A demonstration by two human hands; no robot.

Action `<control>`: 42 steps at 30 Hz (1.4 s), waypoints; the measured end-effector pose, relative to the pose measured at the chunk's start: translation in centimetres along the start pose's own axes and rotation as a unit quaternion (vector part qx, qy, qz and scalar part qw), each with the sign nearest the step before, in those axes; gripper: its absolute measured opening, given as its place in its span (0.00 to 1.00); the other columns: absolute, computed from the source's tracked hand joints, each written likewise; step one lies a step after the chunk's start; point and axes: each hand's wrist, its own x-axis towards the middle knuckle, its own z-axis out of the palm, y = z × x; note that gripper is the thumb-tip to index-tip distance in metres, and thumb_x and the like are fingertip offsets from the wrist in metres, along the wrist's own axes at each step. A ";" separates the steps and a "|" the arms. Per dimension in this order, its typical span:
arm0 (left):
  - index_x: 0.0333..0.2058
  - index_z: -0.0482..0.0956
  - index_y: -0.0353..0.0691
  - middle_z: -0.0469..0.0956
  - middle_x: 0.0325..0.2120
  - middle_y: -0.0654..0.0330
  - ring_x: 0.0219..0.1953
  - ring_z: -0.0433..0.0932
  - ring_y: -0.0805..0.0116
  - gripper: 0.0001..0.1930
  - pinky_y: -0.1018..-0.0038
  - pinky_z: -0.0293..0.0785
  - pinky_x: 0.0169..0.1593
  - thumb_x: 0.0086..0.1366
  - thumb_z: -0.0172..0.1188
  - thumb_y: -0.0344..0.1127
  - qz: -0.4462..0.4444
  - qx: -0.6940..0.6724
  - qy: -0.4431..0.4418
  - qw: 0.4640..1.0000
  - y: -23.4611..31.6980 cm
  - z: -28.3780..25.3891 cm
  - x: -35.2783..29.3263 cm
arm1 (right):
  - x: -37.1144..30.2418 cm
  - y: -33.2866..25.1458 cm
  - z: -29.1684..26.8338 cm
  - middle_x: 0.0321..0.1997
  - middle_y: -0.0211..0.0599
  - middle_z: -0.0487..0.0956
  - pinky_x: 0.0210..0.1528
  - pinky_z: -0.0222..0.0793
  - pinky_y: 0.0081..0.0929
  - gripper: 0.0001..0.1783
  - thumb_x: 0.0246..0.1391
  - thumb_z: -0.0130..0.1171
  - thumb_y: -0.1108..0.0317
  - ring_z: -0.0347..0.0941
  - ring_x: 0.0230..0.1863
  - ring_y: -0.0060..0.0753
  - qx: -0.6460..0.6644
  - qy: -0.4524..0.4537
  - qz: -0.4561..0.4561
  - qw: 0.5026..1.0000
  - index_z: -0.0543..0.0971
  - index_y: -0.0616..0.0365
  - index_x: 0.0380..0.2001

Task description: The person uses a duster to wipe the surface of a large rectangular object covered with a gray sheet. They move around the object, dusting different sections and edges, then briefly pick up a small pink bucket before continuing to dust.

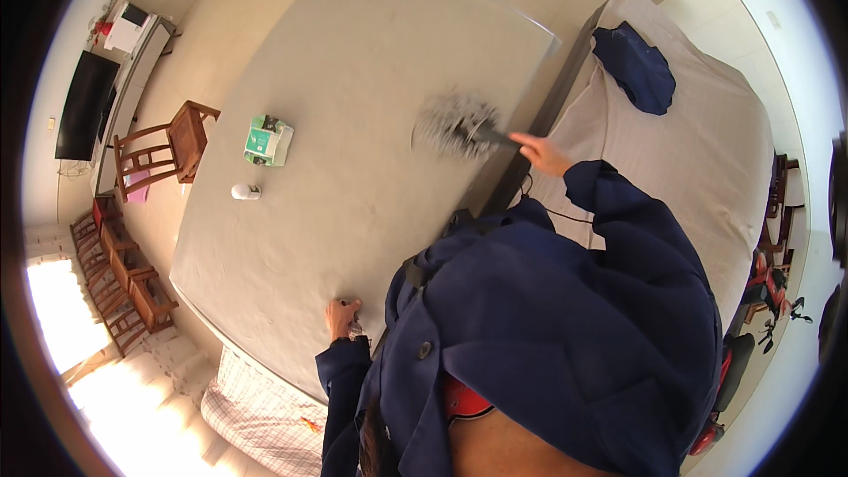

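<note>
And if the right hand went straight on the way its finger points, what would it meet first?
Most likely the duster's fluffy grey head, just past the dark handle that the right hand holds; exact depth is hard to judge.

Pale floor (212, 62), wooden chair (185, 140), black television (87, 106), pale wall (44, 172), window (66, 314) (glaring white)

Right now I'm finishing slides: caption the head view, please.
Right hand holds a duster over a pale surface, left hand close to the body, green pack beyond.
</note>
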 end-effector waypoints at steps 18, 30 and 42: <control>0.26 0.81 0.36 0.80 0.26 0.50 0.33 0.79 0.55 0.23 0.64 0.72 0.37 0.40 0.67 0.52 0.005 0.012 0.008 1.000 -0.3 0.2 0.7 | 6.3 -5.1 9.8 0.49 0.49 0.74 0.48 0.66 0.41 0.21 0.57 0.45 0.66 0.70 0.46 0.55 0.025 0.172 0.057 0.983 0.66 0.56 0.55; 0.21 0.80 0.34 0.79 0.20 0.52 0.26 0.80 0.60 0.20 0.65 0.72 0.31 0.40 0.68 0.49 0.011 0.017 0.014 1.000 0.2 -0.3 0.2 | 9.6 -13.6 12.6 0.28 0.49 0.76 0.33 0.66 0.43 0.23 0.57 0.47 0.64 0.71 0.29 0.54 0.040 -0.278 -0.118 0.953 0.66 0.39 0.57; 0.25 0.78 0.28 0.79 0.26 0.47 0.32 0.79 0.53 0.27 0.64 0.72 0.36 0.39 0.69 0.51 -0.001 -0.045 0.089 0.995 -0.7 1.4 -0.2 | 27.3 -5.5 8.7 0.40 0.48 0.77 0.43 0.68 0.44 0.21 0.53 0.47 0.64 0.73 0.41 0.52 0.000 0.072 0.132 0.989 0.70 0.46 0.52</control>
